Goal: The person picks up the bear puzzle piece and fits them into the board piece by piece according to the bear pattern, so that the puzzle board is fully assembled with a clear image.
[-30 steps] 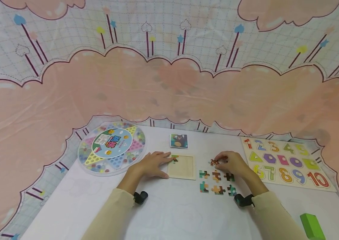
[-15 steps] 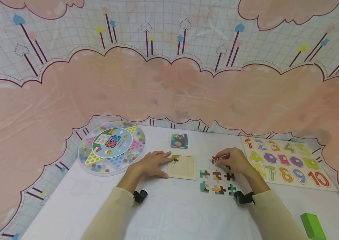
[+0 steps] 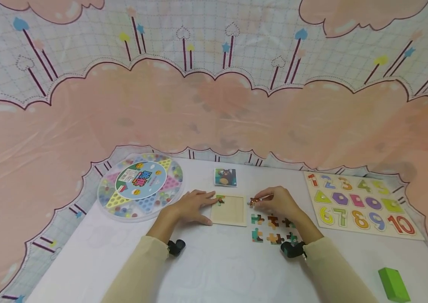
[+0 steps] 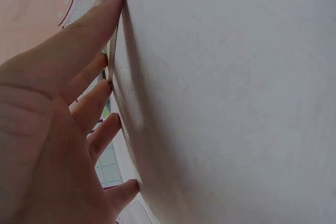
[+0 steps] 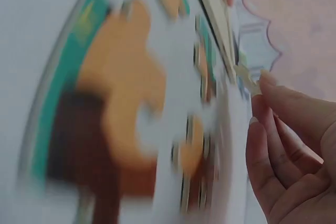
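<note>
The left hand (image 3: 192,207) lies at the left edge of a square wooden tray (image 3: 233,224), thumb and fingers spread and touching its rim; the left wrist view shows the thumb (image 4: 79,43) against that edge. One green and brown piece (image 3: 220,199) lies in the tray's upper left corner. Just right of the tray, the right hand (image 3: 279,203) pinches a brown puzzle piece (image 3: 253,202) between thumb and fingers; the right wrist view shows this piece (image 5: 247,80) edge-on. Below that hand, several loose pieces (image 3: 273,221) lie in two rows, partly covered at the right.
Behind the tray lies a bear picture card (image 3: 226,177). A round game board (image 3: 142,181) is at the left, a number and shape board (image 3: 362,206) at the right. A green block (image 3: 394,284) sits near the lower right corner.
The right hand has lifted the brown piece from its place above the rows and moved left with it, close to the tray. The left hand has stayed at the tray.
</note>
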